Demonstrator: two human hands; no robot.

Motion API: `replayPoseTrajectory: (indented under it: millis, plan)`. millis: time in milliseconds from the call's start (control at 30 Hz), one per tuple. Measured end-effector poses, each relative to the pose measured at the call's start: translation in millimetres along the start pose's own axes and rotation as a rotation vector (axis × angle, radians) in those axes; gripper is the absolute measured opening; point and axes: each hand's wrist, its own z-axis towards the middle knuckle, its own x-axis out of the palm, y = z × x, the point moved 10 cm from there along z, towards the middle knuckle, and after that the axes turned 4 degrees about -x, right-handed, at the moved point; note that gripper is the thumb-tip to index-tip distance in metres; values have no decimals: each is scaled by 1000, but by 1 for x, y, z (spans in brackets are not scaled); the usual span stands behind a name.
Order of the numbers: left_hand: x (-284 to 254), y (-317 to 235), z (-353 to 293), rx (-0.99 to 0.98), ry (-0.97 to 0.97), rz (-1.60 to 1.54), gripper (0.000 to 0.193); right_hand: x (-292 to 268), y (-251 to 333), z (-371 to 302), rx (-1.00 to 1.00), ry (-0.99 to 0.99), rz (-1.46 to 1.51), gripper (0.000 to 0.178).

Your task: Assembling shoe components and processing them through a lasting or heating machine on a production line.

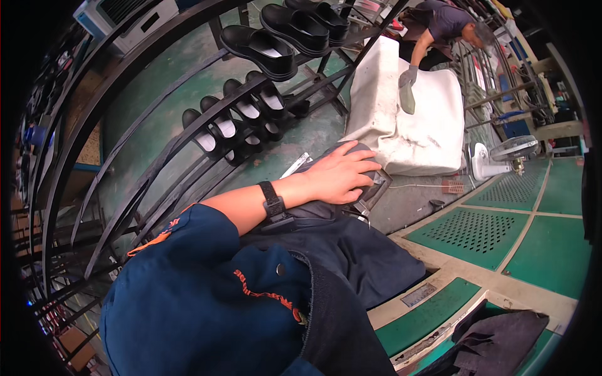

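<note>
My left hand [338, 174] lies palm down on my dark-trousered knee [316, 210], its fingers spread and nothing held in it. A black watch band circles that wrist. The blue sleeve of the same arm is pushed up near the elbow. My right hand does not show. Left of my knee, black slip-on shoes [266, 53] with pale insoles sit in rows on a dark metal rack [216, 116].
Across from me, a co-worker's gloved hand holds a grey-green, sole-shaped piece [407, 99] against a white-covered block [433, 125]. At right stand a small fan [514, 148] and green machine panels [467, 229]. Dark cloth [501, 344] lies at lower right.
</note>
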Motion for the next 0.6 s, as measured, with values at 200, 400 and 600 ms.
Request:
replayPoseTrajectory:
  millis: [200, 400, 600]
  plan:
    - [-5, -1, 1, -23, 7, -29, 30, -10, 48, -14, -112, -40, 79, 87]
    - [3, -61, 29, 185, 88, -729, 27, -10, 162, 0, -295, -75, 137, 84]
    - [9, -169, 49, 374, 323, -1181, 32, 1, 217, -67, -268, -173, 176, 81]
